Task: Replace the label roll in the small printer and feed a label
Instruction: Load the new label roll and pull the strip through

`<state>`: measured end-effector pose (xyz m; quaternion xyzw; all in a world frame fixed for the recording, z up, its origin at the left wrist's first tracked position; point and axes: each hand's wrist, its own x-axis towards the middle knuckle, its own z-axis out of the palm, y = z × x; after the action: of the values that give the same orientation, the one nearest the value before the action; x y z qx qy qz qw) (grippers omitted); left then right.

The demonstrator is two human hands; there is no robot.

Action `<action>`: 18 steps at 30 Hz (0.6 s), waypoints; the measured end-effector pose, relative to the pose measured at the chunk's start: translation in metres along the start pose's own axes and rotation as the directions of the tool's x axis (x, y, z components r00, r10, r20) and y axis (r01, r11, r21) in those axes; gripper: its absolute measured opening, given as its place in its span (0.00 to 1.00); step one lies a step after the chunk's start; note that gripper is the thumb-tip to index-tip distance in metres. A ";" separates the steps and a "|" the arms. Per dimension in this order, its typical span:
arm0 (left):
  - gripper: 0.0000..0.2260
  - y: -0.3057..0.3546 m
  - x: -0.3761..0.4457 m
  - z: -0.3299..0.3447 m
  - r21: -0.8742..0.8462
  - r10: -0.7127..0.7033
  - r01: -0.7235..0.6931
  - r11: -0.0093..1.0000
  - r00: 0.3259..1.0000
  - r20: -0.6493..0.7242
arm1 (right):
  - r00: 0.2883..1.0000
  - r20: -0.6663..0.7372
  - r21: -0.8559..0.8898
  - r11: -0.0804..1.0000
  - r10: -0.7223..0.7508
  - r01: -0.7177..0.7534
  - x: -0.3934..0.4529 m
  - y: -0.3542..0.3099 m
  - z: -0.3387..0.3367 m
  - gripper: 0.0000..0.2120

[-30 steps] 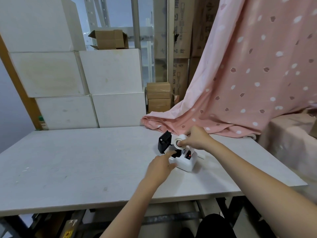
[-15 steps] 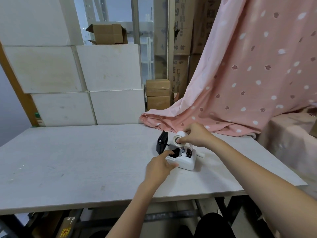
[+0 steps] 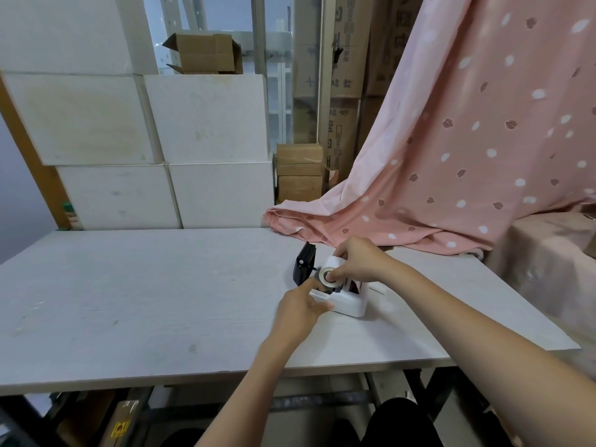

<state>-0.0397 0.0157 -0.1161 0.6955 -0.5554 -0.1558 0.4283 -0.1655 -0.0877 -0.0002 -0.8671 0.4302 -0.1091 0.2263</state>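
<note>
- Label roll (image 3: 329, 275), white with a dark core, is sitting at the open bay of the small white printer (image 3: 347, 304) on the grey table (image 3: 135, 291).
- Right hand (image 3: 356, 264) is pinching the roll, thumb over its core.
- Left hand (image 3: 298, 312) is bracing the printer's near corner, fingers closed against it.
- Black lid (image 3: 303, 264) is standing open behind.
- Seating squarely likely means keeping the core level and the body steady.
</note>
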 end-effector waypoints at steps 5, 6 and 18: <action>0.09 0.002 -0.002 0.000 -0.010 -0.006 0.006 1.000 1.000 -0.011 | 1.000 0.016 -0.128 0.992 0.022 -0.020 0.001 -0.006 0.007 0.16; 0.09 0.002 -0.002 0.000 -0.009 -0.005 0.005 1.000 1.000 -0.013 | 1.000 0.008 -0.148 0.989 0.022 -0.021 0.002 -0.006 0.010 0.18; 0.10 0.005 -0.004 0.000 0.031 -0.001 0.001 1.000 1.000 -0.009 | 0.995 0.091 -0.478 0.879 0.039 0.009 0.007 -0.016 0.015 0.16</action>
<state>-0.0439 0.0191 -0.1129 0.7031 -0.5554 -0.1444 0.4200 -0.1440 -0.0804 -0.0058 -0.8970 0.4390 0.0445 0.0273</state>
